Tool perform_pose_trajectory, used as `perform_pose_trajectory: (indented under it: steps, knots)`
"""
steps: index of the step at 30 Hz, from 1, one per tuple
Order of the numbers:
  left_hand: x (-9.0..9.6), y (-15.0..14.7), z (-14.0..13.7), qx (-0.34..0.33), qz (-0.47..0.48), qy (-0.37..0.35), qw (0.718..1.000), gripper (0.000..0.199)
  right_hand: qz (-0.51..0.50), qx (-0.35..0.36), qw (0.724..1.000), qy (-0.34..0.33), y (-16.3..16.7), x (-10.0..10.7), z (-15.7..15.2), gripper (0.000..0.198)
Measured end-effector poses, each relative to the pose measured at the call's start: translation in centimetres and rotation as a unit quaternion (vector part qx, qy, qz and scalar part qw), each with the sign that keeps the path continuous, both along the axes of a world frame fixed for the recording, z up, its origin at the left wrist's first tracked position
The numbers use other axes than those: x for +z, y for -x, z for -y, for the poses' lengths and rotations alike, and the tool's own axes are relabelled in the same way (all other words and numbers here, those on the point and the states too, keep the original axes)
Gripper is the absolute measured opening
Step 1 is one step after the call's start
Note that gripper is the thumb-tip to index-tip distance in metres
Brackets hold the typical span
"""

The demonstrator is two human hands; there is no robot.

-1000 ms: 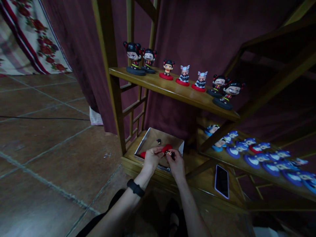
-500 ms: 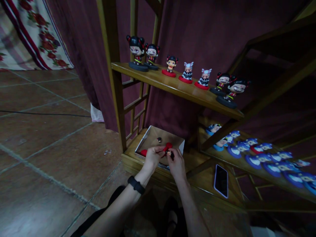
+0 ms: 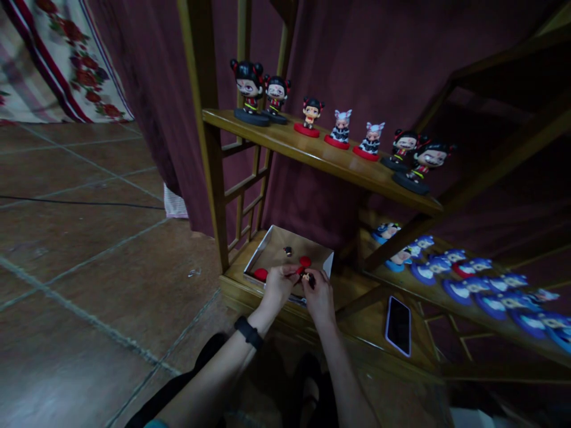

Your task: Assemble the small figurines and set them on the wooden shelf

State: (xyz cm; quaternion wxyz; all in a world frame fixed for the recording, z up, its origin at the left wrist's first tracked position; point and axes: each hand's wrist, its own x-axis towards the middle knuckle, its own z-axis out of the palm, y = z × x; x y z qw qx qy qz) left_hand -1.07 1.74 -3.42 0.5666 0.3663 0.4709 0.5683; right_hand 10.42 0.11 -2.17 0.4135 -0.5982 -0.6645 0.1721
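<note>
Both my hands are close together over the near side of a shallow cardboard box (image 3: pixel 263 252) on the low shelf. My left hand (image 3: pixel 280 286) pinches a red base (image 3: pixel 300 270), mostly hidden by the fingers. Between the fingers of my right hand (image 3: pixel 319 292) is a small black-haired figurine (image 3: pixel 307 277), held against the red base; whether the two are joined I cannot tell. Inside the box lie another small figurine (image 3: pixel 288 251), a red disc (image 3: pixel 305 261) behind my hands and a red disc (image 3: pixel 260 274) at the left.
On the upper shelf (image 3: pixel 285 139) several figurines stand in a row on black and red bases. Several blue-based figurines (image 3: pixel 468 286) fill a shelf at the right. A phone (image 3: pixel 398 326) lies right of the box. A black cable (image 3: pixel 80 202) crosses the tiled floor.
My hands stay over the box, with the figurine and red base still in the fingers. The red disc behind them shows more plainly now. The view has shifted slightly.
</note>
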Motion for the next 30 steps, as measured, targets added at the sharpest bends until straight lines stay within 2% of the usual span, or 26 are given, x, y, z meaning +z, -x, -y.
perform_pose_trajectory:
  steps: [4, 7, 12, 16, 20, 22, 25, 30]
  knots:
    - [0.9, 0.3, 0.1, 0.001, 0.031, 0.030, 0.999, 0.017, 0.030, 0.040, 0.999, -0.013, 0.3, 1.0, 0.4, 0.025]
    - [1.6, 0.5, 0.1, 0.004, 0.071, 0.061, 0.996, 0.019, 0.001, 0.045, 0.999, -0.012, 0.5, 1.4, 0.6, 0.028]
    - [2.3, 1.3, -0.1, -0.016, 0.168, 0.123, 0.978, 0.020, -0.167, 0.029, 0.985, 0.039, 0.2, 0.8, 0.2, 0.052]
    - [2.4, 1.5, 0.1, -0.027, 0.228, 0.159, 0.960, 0.019, -0.278, 0.032, 0.957, 0.079, -0.3, 0.0, -0.1, 0.036]
    - [2.5, 0.9, 0.7, -0.036, 0.217, 0.150, 0.964, 0.021, -0.378, 0.041, 0.917, 0.118, -0.1, 0.2, 0.0, 0.038]
    - [2.5, 0.5, 1.0, -0.057, 0.206, 0.137, 0.967, 0.022, -0.396, 0.042, 0.909, 0.124, 0.0, 0.5, 0.1, 0.037]
    - [2.6, 0.1, 1.3, -0.075, 0.181, 0.108, 0.975, 0.027, -0.400, 0.036, 0.908, 0.119, 0.0, 0.8, 0.0, 0.037]
    - [2.8, -0.4, 1.4, -0.043, 0.106, 0.051, 0.992, 0.038, -0.366, 0.024, 0.925, 0.099, -0.5, 0.1, -0.5, 0.030]
